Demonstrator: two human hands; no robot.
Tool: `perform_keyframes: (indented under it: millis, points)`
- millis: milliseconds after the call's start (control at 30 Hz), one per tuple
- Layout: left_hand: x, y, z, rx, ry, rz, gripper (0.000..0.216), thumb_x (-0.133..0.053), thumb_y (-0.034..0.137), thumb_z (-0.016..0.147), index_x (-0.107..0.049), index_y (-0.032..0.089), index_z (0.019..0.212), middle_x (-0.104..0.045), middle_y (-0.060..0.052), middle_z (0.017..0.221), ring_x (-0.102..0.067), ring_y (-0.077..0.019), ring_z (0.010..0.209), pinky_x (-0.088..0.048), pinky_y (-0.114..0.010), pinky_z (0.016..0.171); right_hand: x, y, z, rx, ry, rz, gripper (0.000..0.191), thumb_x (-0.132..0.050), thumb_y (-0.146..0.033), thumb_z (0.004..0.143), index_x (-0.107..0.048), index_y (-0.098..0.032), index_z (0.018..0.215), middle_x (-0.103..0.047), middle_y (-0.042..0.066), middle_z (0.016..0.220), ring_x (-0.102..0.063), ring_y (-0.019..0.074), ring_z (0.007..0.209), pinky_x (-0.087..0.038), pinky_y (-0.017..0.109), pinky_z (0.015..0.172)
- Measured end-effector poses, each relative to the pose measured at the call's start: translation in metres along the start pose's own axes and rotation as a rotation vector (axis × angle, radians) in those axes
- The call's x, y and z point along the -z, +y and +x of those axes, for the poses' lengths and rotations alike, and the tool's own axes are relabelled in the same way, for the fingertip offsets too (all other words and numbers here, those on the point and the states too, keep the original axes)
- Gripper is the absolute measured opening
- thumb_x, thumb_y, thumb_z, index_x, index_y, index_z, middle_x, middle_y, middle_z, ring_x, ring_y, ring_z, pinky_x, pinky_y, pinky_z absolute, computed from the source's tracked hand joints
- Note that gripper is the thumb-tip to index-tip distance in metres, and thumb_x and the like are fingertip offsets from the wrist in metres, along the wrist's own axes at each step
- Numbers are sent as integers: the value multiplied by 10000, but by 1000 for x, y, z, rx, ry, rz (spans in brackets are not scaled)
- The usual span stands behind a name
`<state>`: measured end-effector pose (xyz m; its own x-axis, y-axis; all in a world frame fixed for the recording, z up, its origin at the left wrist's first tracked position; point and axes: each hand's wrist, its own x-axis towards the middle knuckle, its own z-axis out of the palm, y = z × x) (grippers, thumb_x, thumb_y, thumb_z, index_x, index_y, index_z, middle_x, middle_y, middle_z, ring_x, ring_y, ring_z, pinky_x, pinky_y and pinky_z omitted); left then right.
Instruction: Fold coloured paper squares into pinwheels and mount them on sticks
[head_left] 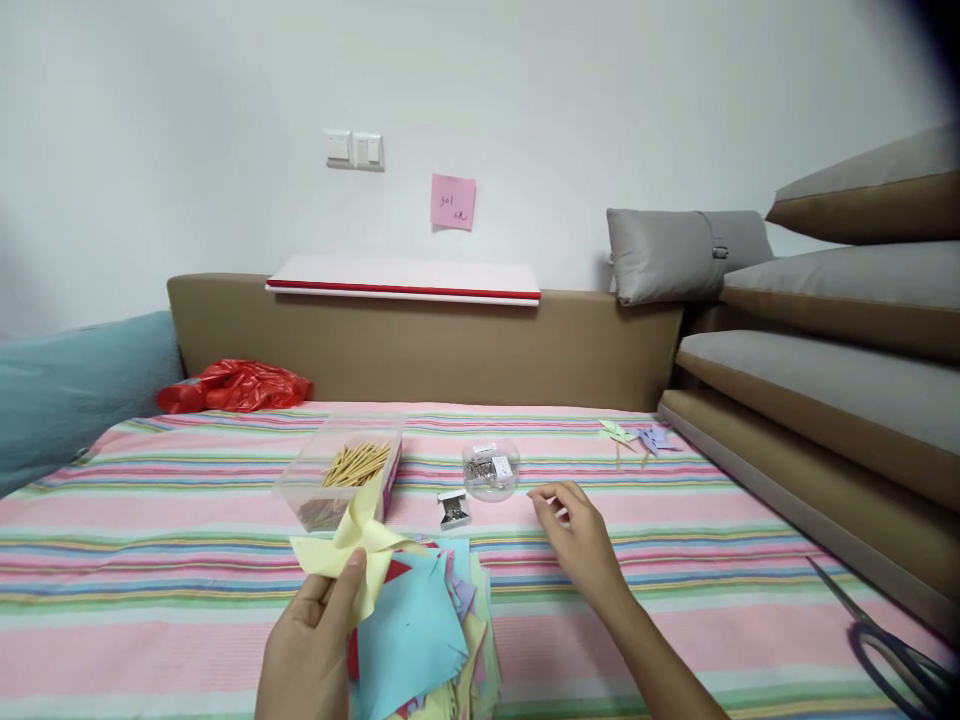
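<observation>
My left hand (315, 640) pinches a folded pale yellow paper pinwheel (352, 545) above a pile of coloured paper squares (427, 640). My right hand (581, 540) reaches forward over the striped cloth, its fingers curled close together near a small round clear tub of metal pins (491, 470). Whether anything sits between those fingertips I cannot make out. A small metal clip box (454, 508) lies just left of that hand. Behind the pinwheel stands a clear plastic box of wooden sticks (341, 475).
Two finished pinwheels, green (616, 434) and purple (654, 438), lie at the far right of the striped cloth (187, 530). Scissors (892, 650) rest at the right edge. A red plastic bag (236, 385) sits far left, stacked cushions (840, 380) to the right.
</observation>
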<state>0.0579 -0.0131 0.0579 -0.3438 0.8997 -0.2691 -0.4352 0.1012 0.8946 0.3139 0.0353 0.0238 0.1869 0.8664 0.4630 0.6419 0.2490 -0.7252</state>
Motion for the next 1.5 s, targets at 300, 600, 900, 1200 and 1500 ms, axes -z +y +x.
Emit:
perform_keyframes:
  millis: [300,600,900,1200,1500]
  points:
    - [1,7,-2,44,5,-69,427,-753,296,810,-670,182,1213,-808,-68,1019,-752,-249,949,-599,-289,747,-79,-21,32,223,-518,-432,170,-635,-290,947,-664,-148,1037,-678,54,1094,-664,196,952,-562,395,828]
    - [3,0,-1,39,-6,-89,442,-831,309,701,-708,164,1100,-816,-74,932,-758,-273,912,-596,-294,698,-111,-15,45,138,-683,-766,269,-613,-328,965,-625,-169,1182,-661,76,1183,-669,214,1000,-572,422,859]
    - [2,-2,-1,31,-12,-94,440,-847,302,684,-704,185,1083,-814,-65,976,-745,-257,959,-587,-275,739,-123,-25,50,98,-723,-834,292,-619,-328,961,-616,-166,1204,-650,83,1211,-662,225,1028,-565,438,877]
    - [0,-2,-3,23,-43,-104,468,-841,241,664,-708,173,1108,-804,-72,1060,-701,-287,1102,-578,-300,838,-130,-30,50,22,-726,-841,287,-621,-325,960,-620,-163,1197,-652,87,1209,-664,223,1025,-566,431,876]
    - [-4,-2,-6,10,-54,-111,423,-820,264,717,-705,173,1114,-804,-75,1060,-664,-298,1173,-529,-343,944,-138,-19,49,14,-699,-820,281,-619,-327,961,-623,-168,1193,-651,85,1212,-661,223,1032,-563,433,883]
